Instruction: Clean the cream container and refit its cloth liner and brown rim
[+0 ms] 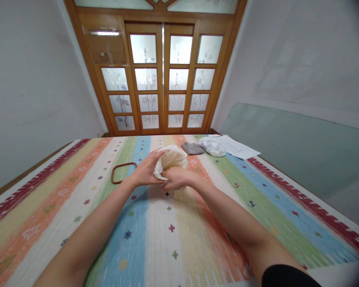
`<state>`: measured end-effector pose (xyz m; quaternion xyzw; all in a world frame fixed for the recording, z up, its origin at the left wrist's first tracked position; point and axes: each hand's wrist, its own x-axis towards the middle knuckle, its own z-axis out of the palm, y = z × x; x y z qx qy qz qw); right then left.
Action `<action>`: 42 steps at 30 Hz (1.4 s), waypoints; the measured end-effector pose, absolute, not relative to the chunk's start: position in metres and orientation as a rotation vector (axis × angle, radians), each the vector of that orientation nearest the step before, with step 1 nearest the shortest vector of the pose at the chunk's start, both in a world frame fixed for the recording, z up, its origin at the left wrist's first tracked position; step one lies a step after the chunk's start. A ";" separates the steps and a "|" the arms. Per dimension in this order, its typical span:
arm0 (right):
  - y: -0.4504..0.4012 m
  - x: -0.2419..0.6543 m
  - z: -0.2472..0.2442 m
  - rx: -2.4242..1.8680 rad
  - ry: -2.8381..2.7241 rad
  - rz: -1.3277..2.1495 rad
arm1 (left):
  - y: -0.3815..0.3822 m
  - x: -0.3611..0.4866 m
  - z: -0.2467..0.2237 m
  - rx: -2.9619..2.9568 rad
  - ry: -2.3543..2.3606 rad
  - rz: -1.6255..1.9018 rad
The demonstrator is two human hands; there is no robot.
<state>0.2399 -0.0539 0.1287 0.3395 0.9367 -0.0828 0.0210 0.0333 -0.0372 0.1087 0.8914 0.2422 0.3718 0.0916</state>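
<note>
Both hands are closed on the cream bag point(179, 153) over the worktop point(159, 247): the right hand point(179, 178) at its near rim, the left hand point(148, 169) at its left side. Uneven pulling could make the limp rim fold inward or slip free. Count: two hands, one bag, one brown frame point(112, 174), one grey cloth point(193, 148), one white bundle point(213, 147); overlapping papers point(240, 149), number unclear.

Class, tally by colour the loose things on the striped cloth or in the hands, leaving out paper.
Cream: 1 (gathered pouch-like item, between left hand and right hand)
Brown: 1 (rounded frame)
Grey: 1 (flat piece)
White: 1 (crumpled bundle)
Total: 4
</note>
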 end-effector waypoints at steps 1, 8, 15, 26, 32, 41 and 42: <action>-0.055 0.242 0.132 1.037 2.901 -0.268 | -0.035 0.033 0.107 2.665 0.725 1.120; -0.068 0.268 0.171 1.036 3.028 -0.242 | -0.025 0.019 0.101 2.598 0.787 1.220; -0.069 0.268 0.167 0.936 3.127 -0.212 | -0.026 0.011 0.106 2.490 0.823 1.154; -0.077 0.250 0.158 1.005 3.094 -0.183 | -0.031 0.002 0.121 2.542 0.868 1.029; -0.073 0.246 0.150 1.013 3.075 -0.083 | -0.033 0.012 0.120 2.592 0.891 1.069; -0.063 0.247 0.137 0.964 3.017 -0.017 | -0.039 0.027 0.124 2.649 0.868 1.034; -0.062 0.247 0.135 0.970 3.002 -0.021 | -0.039 0.028 0.124 2.656 0.868 1.024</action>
